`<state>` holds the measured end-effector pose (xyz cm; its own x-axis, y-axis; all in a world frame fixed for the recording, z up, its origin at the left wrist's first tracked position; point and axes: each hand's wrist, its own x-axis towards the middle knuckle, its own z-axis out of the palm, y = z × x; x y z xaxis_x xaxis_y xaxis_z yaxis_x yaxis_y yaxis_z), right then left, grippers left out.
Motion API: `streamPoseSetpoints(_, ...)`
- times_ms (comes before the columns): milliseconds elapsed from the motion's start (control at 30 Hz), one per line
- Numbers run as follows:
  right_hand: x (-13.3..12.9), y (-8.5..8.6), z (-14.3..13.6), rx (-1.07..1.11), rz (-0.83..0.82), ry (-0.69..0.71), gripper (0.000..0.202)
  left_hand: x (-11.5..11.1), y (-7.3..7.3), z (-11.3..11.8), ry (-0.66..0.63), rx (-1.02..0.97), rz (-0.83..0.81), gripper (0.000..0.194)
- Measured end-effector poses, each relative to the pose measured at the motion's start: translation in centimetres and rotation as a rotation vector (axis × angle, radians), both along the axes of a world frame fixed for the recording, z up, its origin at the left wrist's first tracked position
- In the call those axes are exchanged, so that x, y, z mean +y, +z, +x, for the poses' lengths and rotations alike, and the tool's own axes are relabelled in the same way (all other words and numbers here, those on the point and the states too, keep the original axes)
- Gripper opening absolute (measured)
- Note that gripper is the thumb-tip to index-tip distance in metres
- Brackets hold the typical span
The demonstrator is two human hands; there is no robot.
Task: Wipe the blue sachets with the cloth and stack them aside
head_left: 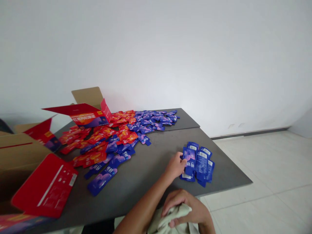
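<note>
My left hand reaches over the table and pinches the left edge of a blue sachet with purple shapes and white lettering. That sachet lies over a small cluster of blue sachets, several of them with barcodes facing up. Below the table edge, my right hand curls around a bunched fold of pale green cloth at my lap, its thumb and fingers on either side of the fold.
Red and blue sachets spread in a heap over the left and back of the dark table. Open red cartons stand at the left, flaps out; a nearer carton flap overhangs the table. A white wall rises behind.
</note>
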<state>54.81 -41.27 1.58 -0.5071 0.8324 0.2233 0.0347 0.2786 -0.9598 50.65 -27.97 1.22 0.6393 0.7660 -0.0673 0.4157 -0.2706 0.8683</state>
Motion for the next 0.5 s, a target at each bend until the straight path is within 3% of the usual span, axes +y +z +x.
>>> streamPoseSetpoints(300, -0.1, 0.1, 0.1, 0.023, -0.061, 0.039, 0.035, -2.0, 0.0, -0.7, 0.044, 0.0, 0.193, 0.056)
streamPoseSetpoints(500, 0.0, 0.2, 0.1, 0.02, -0.051, 0.036, 0.033, -2.3, 0.2, -1.7, 0.056, -0.022, 0.26, 0.055)
